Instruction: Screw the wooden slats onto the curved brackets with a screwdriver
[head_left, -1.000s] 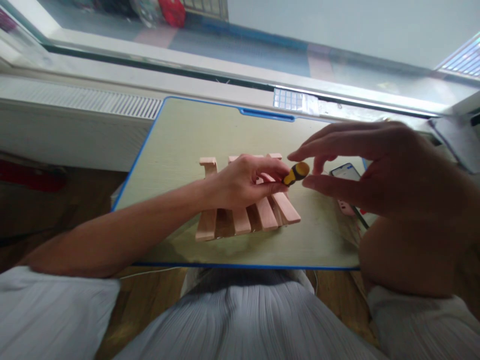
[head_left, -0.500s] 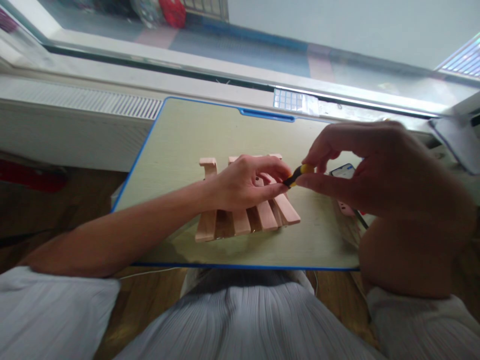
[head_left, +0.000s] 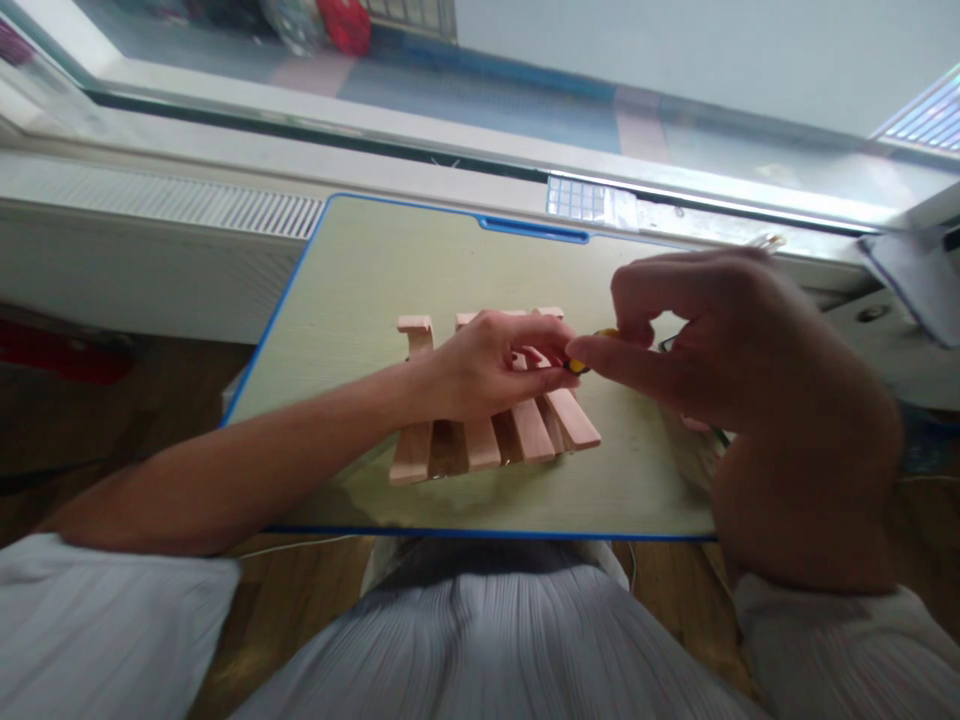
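Observation:
A slatted wooden piece (head_left: 532, 432) made of several pale curved slats lies on the small table. Over it, my left hand (head_left: 487, 365) is closed, its thumb and fingertips pinching the front of a screwdriver's yellow-and-black handle (head_left: 577, 366). My right hand (head_left: 697, 330) grips the rear of the same handle between thumb and bent fingers, just right of the slats. The screwdriver's shaft and tip are hidden behind my left fingers.
The table (head_left: 360, 260) has a blue rim and a slot at its far edge. A phone (head_left: 667, 343) lies mostly hidden behind my right hand. A radiator (head_left: 225, 210) and windowsill stand beyond, with a gridded white item (head_left: 574, 198) on the sill.
My right hand has shifted left and turned on the screwdriver handle, covering more of it and of the phone. My left hand and the wooden slats stay almost still.

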